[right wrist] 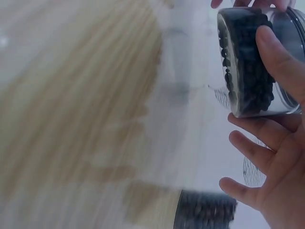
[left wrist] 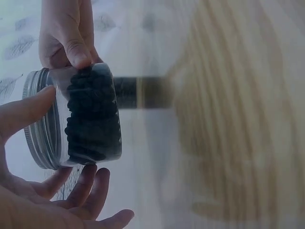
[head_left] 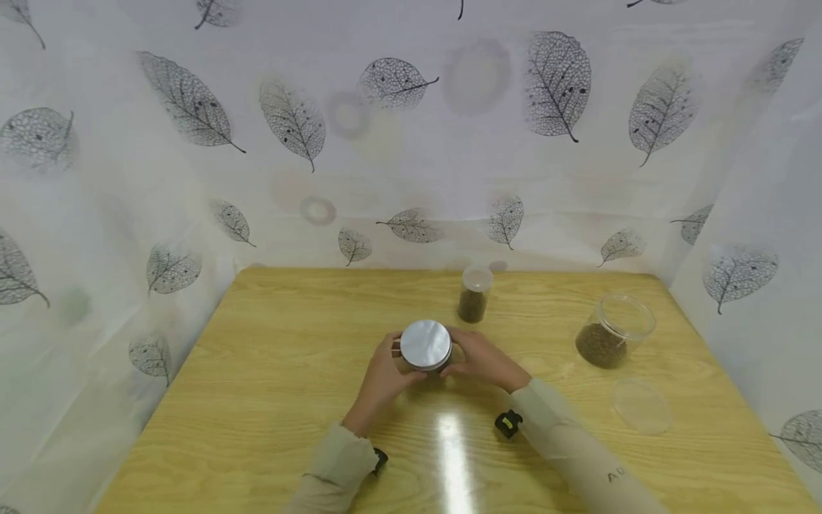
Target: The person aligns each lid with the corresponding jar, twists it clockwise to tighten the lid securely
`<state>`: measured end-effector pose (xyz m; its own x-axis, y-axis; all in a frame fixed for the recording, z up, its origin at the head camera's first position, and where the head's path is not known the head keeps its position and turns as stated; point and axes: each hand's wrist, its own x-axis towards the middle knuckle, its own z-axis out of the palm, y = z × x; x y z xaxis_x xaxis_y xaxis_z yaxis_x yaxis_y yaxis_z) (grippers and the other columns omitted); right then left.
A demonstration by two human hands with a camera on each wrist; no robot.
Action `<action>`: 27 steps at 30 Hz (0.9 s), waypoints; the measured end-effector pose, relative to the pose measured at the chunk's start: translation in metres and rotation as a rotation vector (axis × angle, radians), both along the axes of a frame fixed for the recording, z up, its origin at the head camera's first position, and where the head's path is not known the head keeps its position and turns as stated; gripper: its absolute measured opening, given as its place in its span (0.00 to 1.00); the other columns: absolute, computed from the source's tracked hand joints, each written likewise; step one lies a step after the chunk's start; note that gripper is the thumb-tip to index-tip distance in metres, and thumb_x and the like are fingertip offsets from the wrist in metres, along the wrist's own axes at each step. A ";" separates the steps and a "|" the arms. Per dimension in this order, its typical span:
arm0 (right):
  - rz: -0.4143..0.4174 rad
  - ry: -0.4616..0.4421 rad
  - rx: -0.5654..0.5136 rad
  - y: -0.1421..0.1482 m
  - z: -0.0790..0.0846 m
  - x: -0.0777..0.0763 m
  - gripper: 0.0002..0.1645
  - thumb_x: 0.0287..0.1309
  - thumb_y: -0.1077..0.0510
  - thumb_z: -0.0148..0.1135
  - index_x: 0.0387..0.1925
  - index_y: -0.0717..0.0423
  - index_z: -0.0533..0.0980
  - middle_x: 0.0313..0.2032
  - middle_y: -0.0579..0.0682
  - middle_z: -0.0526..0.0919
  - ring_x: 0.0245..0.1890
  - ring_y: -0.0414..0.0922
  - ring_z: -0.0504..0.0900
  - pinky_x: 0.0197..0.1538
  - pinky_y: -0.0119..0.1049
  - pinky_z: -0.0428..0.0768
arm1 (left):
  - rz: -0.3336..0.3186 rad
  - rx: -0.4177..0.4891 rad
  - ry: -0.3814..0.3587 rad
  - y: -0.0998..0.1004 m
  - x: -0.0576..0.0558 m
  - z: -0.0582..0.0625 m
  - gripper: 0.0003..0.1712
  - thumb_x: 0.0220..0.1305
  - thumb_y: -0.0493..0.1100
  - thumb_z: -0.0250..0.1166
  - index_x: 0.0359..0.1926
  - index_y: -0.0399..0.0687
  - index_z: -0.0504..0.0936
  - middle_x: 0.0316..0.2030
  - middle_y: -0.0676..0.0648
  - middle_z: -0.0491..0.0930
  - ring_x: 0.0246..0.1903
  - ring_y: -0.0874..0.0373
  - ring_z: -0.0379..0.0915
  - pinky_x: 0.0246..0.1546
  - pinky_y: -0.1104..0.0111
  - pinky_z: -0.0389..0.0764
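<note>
A clear jar (left wrist: 93, 114) with dark, bean-like pieces in it is held between both hands near the middle of the table. Its silver screw lid (head_left: 426, 344) is on top, facing the head camera. My left hand (head_left: 384, 375) grips the jar from the left, the thumb lying along the glass just below the lid. From the other side my right hand (head_left: 483, 357) holds it, with the thumb pressed on the glass over the dark contents (right wrist: 250, 67). Some fingertips of each hand are hidden behind the jar in the head view.
Beyond the hands stands a small, narrow jar (head_left: 474, 303) with dark contents. A wider clear jar (head_left: 601, 346), partly filled with brown bits and without a lid, is at the right. In front of it lies a clear round disc (head_left: 642, 405) on the wooden table (head_left: 270, 400).
</note>
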<state>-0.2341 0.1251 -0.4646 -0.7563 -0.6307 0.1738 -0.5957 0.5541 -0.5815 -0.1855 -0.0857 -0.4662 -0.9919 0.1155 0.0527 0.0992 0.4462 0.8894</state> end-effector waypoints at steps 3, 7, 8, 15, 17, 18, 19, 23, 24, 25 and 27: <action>-0.007 -0.030 -0.006 -0.015 0.001 -0.007 0.47 0.39 0.53 0.75 0.63 0.58 0.66 0.60 0.55 0.74 0.61 0.52 0.73 0.64 0.47 0.70 | 0.035 0.008 -0.003 -0.011 -0.004 0.003 0.45 0.44 0.39 0.76 0.62 0.37 0.64 0.55 0.36 0.71 0.54 0.42 0.71 0.54 0.51 0.75; -0.021 -0.069 -0.006 -0.035 0.002 -0.016 0.45 0.42 0.53 0.73 0.63 0.56 0.66 0.61 0.55 0.73 0.62 0.52 0.72 0.65 0.47 0.68 | 0.074 0.009 -0.002 -0.028 -0.009 0.007 0.45 0.44 0.38 0.76 0.62 0.36 0.63 0.55 0.35 0.71 0.53 0.41 0.72 0.54 0.52 0.75; -0.020 -0.079 -0.016 -0.040 0.002 -0.017 0.44 0.42 0.54 0.73 0.63 0.56 0.66 0.61 0.55 0.73 0.62 0.53 0.72 0.65 0.48 0.68 | 0.083 0.008 0.004 -0.032 -0.010 0.008 0.44 0.44 0.37 0.75 0.62 0.36 0.63 0.55 0.34 0.70 0.53 0.40 0.72 0.53 0.52 0.75; 0.003 -0.139 -0.053 -0.082 0.001 -0.029 0.44 0.46 0.56 0.71 0.65 0.57 0.64 0.63 0.56 0.71 0.64 0.52 0.70 0.66 0.45 0.67 | 0.146 -0.039 0.008 -0.064 -0.013 0.013 0.45 0.46 0.36 0.74 0.63 0.33 0.61 0.55 0.31 0.69 0.53 0.38 0.72 0.53 0.51 0.76; 0.017 -0.136 -0.045 -0.093 0.000 -0.032 0.44 0.47 0.56 0.70 0.66 0.57 0.63 0.63 0.56 0.71 0.64 0.51 0.70 0.66 0.44 0.67 | 0.162 -0.055 -0.003 -0.073 -0.013 0.014 0.45 0.47 0.36 0.74 0.64 0.33 0.60 0.56 0.31 0.68 0.54 0.37 0.71 0.53 0.51 0.76; 0.025 -0.128 -0.043 -0.098 0.000 -0.033 0.43 0.47 0.56 0.70 0.66 0.58 0.63 0.62 0.56 0.71 0.63 0.52 0.70 0.66 0.44 0.68 | 0.169 -0.066 -0.006 -0.078 -0.013 0.014 0.45 0.47 0.36 0.73 0.64 0.33 0.60 0.56 0.31 0.68 0.54 0.37 0.71 0.53 0.51 0.76; 0.029 -0.128 -0.037 -0.104 0.000 -0.034 0.43 0.48 0.56 0.69 0.66 0.58 0.63 0.63 0.56 0.71 0.63 0.51 0.70 0.66 0.43 0.68 | 0.176 -0.075 -0.011 -0.082 -0.014 0.015 0.45 0.48 0.36 0.73 0.64 0.32 0.59 0.56 0.31 0.68 0.54 0.37 0.70 0.54 0.50 0.75; 0.035 -0.123 -0.030 -0.125 0.001 -0.038 0.43 0.48 0.56 0.69 0.66 0.58 0.63 0.62 0.56 0.71 0.63 0.51 0.71 0.66 0.43 0.67 | 0.223 -0.099 -0.033 -0.096 -0.015 0.016 0.45 0.49 0.36 0.72 0.64 0.31 0.58 0.56 0.29 0.66 0.55 0.35 0.69 0.54 0.49 0.74; 0.034 -0.122 -0.024 -0.130 0.000 -0.040 0.42 0.48 0.56 0.69 0.65 0.58 0.63 0.62 0.56 0.71 0.63 0.51 0.71 0.66 0.42 0.67 | 0.235 -0.104 -0.039 -0.100 -0.016 0.015 0.45 0.49 0.36 0.72 0.64 0.31 0.58 0.56 0.29 0.66 0.56 0.34 0.69 0.54 0.49 0.74; 0.035 -0.125 -0.018 -0.135 -0.001 -0.042 0.43 0.48 0.56 0.69 0.66 0.57 0.63 0.63 0.55 0.71 0.64 0.50 0.70 0.67 0.41 0.67 | 0.250 -0.104 -0.046 -0.104 -0.017 0.015 0.45 0.49 0.36 0.72 0.64 0.30 0.58 0.56 0.29 0.66 0.56 0.34 0.68 0.55 0.48 0.73; 0.031 -0.124 0.007 -0.146 -0.003 -0.045 0.43 0.48 0.56 0.69 0.66 0.57 0.63 0.63 0.54 0.70 0.64 0.49 0.70 0.67 0.40 0.67 | 0.278 -0.106 -0.061 -0.111 -0.017 0.013 0.45 0.49 0.36 0.72 0.64 0.30 0.58 0.56 0.29 0.66 0.56 0.33 0.68 0.55 0.48 0.73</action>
<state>-0.2787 -0.0204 -0.4679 -0.7516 -0.6552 0.0757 -0.5364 0.5404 -0.6483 -0.2027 -0.1963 -0.4531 -0.9872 -0.1593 -0.0060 -0.0921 0.5394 0.8370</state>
